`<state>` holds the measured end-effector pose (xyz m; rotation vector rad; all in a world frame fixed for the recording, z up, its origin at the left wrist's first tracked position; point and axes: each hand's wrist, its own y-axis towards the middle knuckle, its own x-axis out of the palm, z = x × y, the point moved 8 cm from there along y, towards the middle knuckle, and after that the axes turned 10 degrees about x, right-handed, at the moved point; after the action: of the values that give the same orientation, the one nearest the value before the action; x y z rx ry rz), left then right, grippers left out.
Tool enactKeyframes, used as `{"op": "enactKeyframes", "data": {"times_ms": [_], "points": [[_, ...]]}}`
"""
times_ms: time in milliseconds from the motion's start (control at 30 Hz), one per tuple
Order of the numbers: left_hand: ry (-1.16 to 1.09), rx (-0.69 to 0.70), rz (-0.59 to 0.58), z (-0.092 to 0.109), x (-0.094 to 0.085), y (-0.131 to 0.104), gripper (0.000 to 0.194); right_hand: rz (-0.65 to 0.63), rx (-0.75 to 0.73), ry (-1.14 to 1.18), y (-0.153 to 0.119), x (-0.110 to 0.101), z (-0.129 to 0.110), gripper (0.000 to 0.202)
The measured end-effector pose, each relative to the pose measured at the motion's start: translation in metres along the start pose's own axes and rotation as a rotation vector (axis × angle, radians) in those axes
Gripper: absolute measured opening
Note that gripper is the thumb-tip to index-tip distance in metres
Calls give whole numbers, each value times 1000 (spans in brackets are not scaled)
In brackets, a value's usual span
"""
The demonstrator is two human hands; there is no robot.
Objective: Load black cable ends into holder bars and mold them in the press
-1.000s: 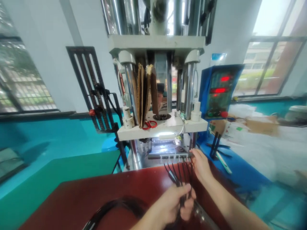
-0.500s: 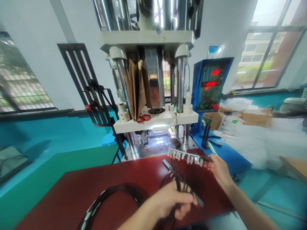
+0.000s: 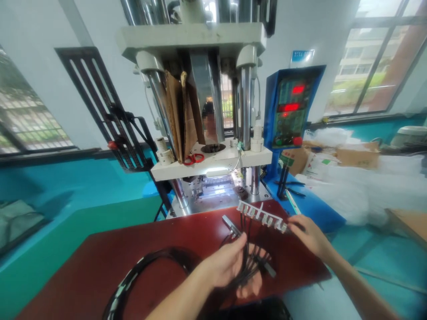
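Observation:
A pale plastic runner strip (image 3: 258, 212), with several small connector ends along it, is held tilted above the red table. My right hand (image 3: 308, 233) pinches its right end between thumb and fingers. Thin black cables (image 3: 248, 266) hang from the strip and run across the palm of my left hand (image 3: 227, 262). That hand cradles them loosely, thumb raised and fingers partly spread underneath. By my left thumb lies a grey metal-looking piece (image 3: 231, 225); a similar grey piece (image 3: 269, 269) is among the cables over my fingers.
A coil of black cable (image 3: 128, 284) lies on the red table (image 3: 100, 262). Behind it stands a press machine (image 3: 200, 38) with cardboard and red-handled scissors (image 3: 194, 158) on its plate. At right are a blue control box (image 3: 273, 106) and a blue surface (image 3: 320, 215) with tools.
My left fingers have opened out from a curl around the cables. My right hand has shifted slightly down, and the strip now slopes more to the right. The view has moved a little.

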<state>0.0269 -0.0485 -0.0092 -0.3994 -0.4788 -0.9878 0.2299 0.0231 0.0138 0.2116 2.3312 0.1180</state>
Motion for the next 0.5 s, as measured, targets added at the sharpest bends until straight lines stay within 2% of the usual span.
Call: {"op": "enactKeyframes", "data": {"times_ms": [67, 167, 200, 267, 333, 400, 467, 500], "points": [[-12, -47, -23, -4, 1, 2, 92, -116, 38, 175, -2, -2, -27, 37], [-7, -60, -8, -4, 2, 1, 102, -416, -8, 301, -11, 11, -77, 37], [3, -66, -5, -4, 3, 0, 103, -468, -27, 306, -14, 15, -89, 34], [60, -37, 35, -1, 4, -2, 93, -475, -49, 304, -14, 18, -102, 29], [137, 6, 87, 3, 8, -4, 66, -343, -55, 297, -7, 10, -103, 26], [215, -25, 71, 3, 19, -9, 44, -105, -28, 312, 2, -15, -91, 25], [327, -130, -40, -2, 36, -21, 44, 129, 51, 330, 5, -48, -64, 26], [414, -169, -102, -2, 43, -30, 47, 195, 102, 333, 4, -63, -45, 27]]}}
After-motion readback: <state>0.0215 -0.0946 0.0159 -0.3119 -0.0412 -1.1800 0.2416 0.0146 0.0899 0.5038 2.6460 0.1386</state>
